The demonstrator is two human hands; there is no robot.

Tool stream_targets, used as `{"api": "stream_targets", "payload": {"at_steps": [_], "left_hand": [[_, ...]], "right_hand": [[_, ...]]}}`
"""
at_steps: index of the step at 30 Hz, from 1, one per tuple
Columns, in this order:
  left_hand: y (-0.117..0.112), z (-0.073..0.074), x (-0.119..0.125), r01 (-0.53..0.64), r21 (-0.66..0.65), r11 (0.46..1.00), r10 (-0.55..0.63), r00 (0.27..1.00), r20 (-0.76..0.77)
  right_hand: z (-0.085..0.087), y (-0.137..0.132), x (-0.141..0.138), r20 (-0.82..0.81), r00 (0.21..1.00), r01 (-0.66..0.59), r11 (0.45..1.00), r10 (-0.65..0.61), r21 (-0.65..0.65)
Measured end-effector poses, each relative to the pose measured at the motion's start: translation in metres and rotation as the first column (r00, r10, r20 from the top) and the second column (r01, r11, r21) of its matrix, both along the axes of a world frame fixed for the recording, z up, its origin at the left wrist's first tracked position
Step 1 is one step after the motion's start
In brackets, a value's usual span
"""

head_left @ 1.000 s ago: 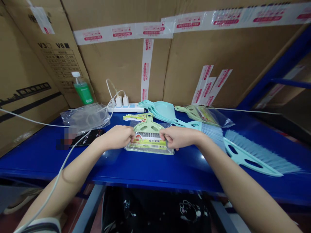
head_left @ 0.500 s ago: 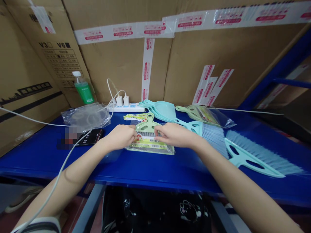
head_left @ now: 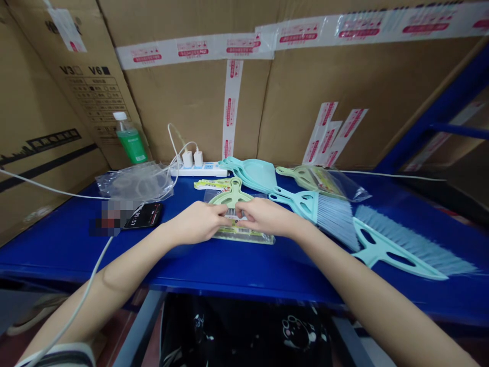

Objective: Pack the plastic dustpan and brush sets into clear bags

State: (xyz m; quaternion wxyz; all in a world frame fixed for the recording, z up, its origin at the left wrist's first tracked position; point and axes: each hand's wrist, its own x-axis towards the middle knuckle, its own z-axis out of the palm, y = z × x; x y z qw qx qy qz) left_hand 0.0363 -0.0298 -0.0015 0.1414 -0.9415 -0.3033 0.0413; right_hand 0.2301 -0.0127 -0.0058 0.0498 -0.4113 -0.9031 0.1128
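Observation:
A light green dustpan-and-brush set point(head_left: 236, 189) lies in a clear plastic bag point(head_left: 255, 237) with a yellow-green printed label, handle pointing away from me. Over its middle, my left hand point(head_left: 202, 221) has thumb and fingers pinched on the bag. Close beside it, my right hand point(head_left: 263, 216) also pinches the bag, its fingertips nearly meeting the left ones. My hands hide most of the label and bristles. Right of them lie a turquoise brush point(head_left: 305, 204) and a second turquoise brush point(head_left: 397, 255); turquoise dustpans point(head_left: 254, 172) are stacked behind.
Another bagged green set point(head_left: 305, 177) rests at the back right. To the left are crumpled clear plastic point(head_left: 135, 183), a phone point(head_left: 147, 216) and a green bottle point(head_left: 131, 140). A power strip point(head_left: 214, 169) and yellow labels point(head_left: 210, 184) sit behind my hands. A white cable crosses my left forearm.
My left hand has moved right and slightly down across the label, and my right hand slightly left. Their fingertips are now almost together, covering more of the label.

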Motion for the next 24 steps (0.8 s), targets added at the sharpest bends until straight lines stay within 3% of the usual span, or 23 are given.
{"api": "stream_targets", "payload": {"at_steps": [3, 12, 24], "left_hand": [[0.0003, -0.0015, 0.0002, 0.038, -0.041, 0.998, -0.037, 0.999, 0.011], [-0.0001, -0.0016, 0.0010, 0.009, -0.108, 0.994, -0.005, 0.999, 0.041], [0.0010, -0.0007, 0.0015, -0.004, -0.152, 0.988, 0.014, 0.998, 0.066]], "right_hand": [[-0.0017, 0.0004, 0.0005, -0.021, 1.000, 0.003, 1.000, -0.003, -0.003], [-0.0055, 0.0015, -0.0020, -0.163, 0.986, -0.042, 0.993, 0.023, -0.113], [-0.0018, 0.0015, -0.0003, -0.179, 0.984, -0.036, 0.988, 0.009, -0.148]]}}
